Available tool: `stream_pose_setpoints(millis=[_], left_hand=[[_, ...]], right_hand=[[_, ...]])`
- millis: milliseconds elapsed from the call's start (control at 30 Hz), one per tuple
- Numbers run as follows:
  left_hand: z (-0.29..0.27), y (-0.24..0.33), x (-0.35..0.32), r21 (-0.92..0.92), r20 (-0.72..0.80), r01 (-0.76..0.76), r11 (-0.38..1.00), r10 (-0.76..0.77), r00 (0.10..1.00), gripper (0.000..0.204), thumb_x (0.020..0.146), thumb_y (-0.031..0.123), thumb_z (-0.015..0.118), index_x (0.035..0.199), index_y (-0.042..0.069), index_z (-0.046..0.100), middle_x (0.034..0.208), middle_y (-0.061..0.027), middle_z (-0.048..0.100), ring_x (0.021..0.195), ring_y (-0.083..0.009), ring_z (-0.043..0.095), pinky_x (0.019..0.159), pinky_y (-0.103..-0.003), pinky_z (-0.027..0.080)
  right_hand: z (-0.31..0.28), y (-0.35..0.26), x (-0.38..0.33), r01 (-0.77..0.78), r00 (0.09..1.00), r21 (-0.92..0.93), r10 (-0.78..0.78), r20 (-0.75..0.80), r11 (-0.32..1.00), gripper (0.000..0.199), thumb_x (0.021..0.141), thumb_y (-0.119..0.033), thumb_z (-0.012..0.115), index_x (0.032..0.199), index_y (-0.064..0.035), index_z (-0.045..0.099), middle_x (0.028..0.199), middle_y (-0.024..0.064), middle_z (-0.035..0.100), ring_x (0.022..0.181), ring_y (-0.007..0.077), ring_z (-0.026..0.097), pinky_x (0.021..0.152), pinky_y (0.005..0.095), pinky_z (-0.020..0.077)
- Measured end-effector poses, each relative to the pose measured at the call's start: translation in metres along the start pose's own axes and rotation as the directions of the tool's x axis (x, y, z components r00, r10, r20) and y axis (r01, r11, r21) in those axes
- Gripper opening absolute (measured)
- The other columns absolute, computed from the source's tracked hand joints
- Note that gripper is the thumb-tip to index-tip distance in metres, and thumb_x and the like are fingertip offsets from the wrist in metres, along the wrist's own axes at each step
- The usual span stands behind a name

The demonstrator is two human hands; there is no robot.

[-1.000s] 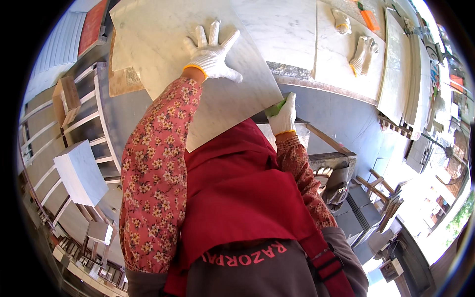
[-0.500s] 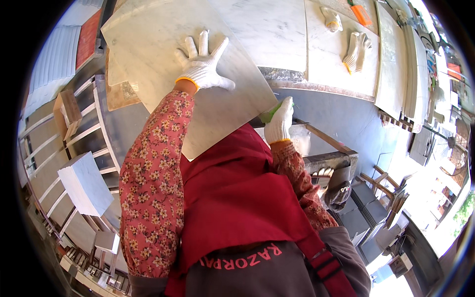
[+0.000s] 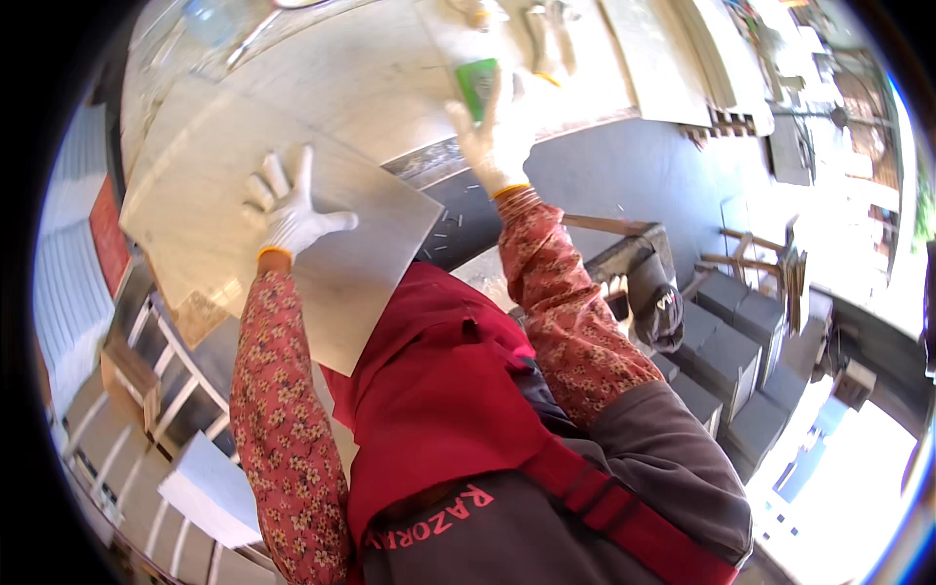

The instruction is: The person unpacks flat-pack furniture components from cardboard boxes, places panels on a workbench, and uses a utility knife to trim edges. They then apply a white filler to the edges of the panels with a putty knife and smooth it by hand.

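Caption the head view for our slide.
Gloved left hand spread on pale stone-look slab; gloved right hand with green pad between thumb and fingers.

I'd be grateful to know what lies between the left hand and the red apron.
In the head view, part of the pale slab lies between the left hand and the red apron.

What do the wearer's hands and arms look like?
Left hand and right hand: white knit gloves, orange-yellow cuff edging. Forearms: pinkish-red floral sleeves with pale yellowish blossoms. Right upper arm: plain grey-brown sleeve.
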State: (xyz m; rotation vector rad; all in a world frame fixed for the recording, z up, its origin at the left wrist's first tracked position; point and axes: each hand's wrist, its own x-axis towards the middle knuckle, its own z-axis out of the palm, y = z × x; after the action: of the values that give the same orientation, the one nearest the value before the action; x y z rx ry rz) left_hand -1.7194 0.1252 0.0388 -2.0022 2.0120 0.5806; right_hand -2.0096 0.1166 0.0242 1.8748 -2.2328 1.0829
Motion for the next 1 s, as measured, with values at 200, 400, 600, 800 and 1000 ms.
stream_pose_setpoints(millis=[200,400,600,800,1000], left_hand=[[0.009,0.005,0.009,-0.007,0.025,-0.006,1.000,0.006,1.000,0.140,0.053,0.062,0.090,0.163,0.032,0.008,0.167,-0.0227,-0.011,0.149,-0.0551,-0.012,0.110,-0.077,-0.002],[0.016,-0.007,0.009,0.003,0.012,0.010,1.000,-0.010,1.000,0.140,0.055,0.062,0.090,0.163,0.033,0.005,0.167,-0.0215,-0.014,0.149,-0.0554,-0.013,0.111,-0.076,-0.003],[0.016,-0.010,0.013,-0.059,-0.015,-0.050,0.997,0.049,0.999,0.140,0.055,0.058,0.092,0.163,0.031,0.006,0.167,-0.0211,-0.014,0.148,-0.0564,-0.014,0.111,-0.077,-0.001],[0.021,-0.004,0.014,-0.031,-0.053,-0.066,0.997,0.064,0.997,0.141,0.054,0.056,0.093,0.163,0.032,0.007,0.167,-0.0202,-0.015,0.148,-0.0575,-0.013,0.111,-0.078,0.003],[0.026,-0.010,0.017,-0.060,-0.022,-0.033,0.998,0.032,0.999,0.143,0.054,0.056,0.093,0.163,0.033,0.002,0.167,-0.0204,-0.017,0.148,-0.0558,-0.017,0.109,-0.079,-0.001]], right_hand=[[-0.087,0.085,-0.140,-0.265,0.956,-0.155,0.281,0.088,0.952,0.067,0.084,-0.033,0.075,0.139,-0.0048,0.051,0.114,0.0225,0.064,0.105,0.0411,0.061,0.090,0.0487,0.0490],[-0.212,0.147,-0.268,-0.867,0.430,-0.395,0.856,-0.287,0.303,0.053,0.085,-0.038,0.073,0.123,-0.0026,0.066,0.112,0.0218,0.071,0.102,0.0386,0.069,0.094,0.0448,0.0517],[-0.202,0.186,-0.262,-0.773,0.090,0.634,0.993,0.077,0.020,0.049,0.080,-0.016,0.083,0.126,-0.0095,0.068,0.107,0.0050,0.072,0.079,0.0168,0.071,0.060,0.0315,0.0610],[-0.217,0.161,-0.235,-0.805,-0.100,0.580,0.993,0.070,-0.122,0.050,0.075,0.001,0.080,0.123,-0.0078,0.068,0.100,0.0062,0.072,0.068,0.0178,0.068,0.056,0.0313,0.0585],[-0.220,0.151,-0.227,-0.751,-0.136,0.657,0.990,-0.047,-0.072,0.034,0.071,0.000,0.083,0.101,0.0031,0.067,0.082,0.0080,0.069,0.055,0.0188,0.065,0.050,0.0326,0.0565]])
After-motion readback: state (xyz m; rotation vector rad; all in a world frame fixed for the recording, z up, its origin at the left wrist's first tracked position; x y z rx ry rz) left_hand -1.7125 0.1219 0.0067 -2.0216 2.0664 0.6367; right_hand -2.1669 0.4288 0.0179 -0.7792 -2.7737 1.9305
